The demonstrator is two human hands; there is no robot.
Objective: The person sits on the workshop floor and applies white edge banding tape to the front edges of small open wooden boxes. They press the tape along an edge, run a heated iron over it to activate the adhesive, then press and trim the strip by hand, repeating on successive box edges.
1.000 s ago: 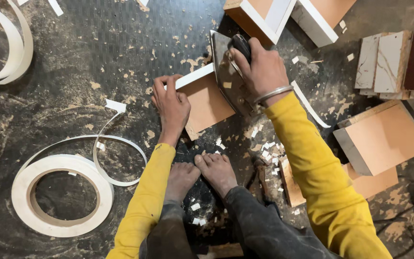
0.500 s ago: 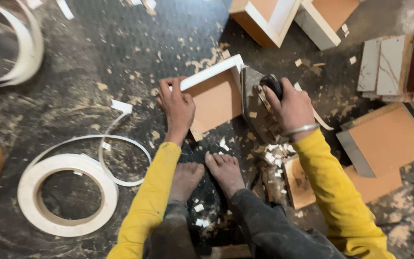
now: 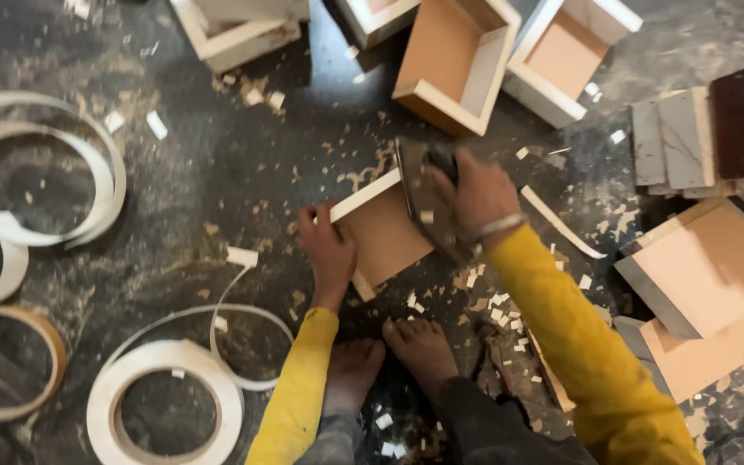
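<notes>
You hold a small wooden board on the floor and work a hand tool along its edge.

Your left hand (image 3: pixel 329 250) presses flat on the board (image 3: pixel 385 232), fingers spread at its 9 o'clock edge, closed on nothing. Your right hand (image 3: pixel 475 194) is wrapped shut around a dark, blurred hand tool (image 3: pixel 428 202) at the board's 3 o'clock edge. Your bare feet (image 3: pixel 393 357) sit at 6 o'clock from the board. A roll of white edge tape (image 3: pixel 165 400) lies at 8 o'clock, open wooden boxes (image 3: pixel 458 65) at 12 o'clock, shavings scattered on the dark floor (image 3: pixel 217 189).
</notes>
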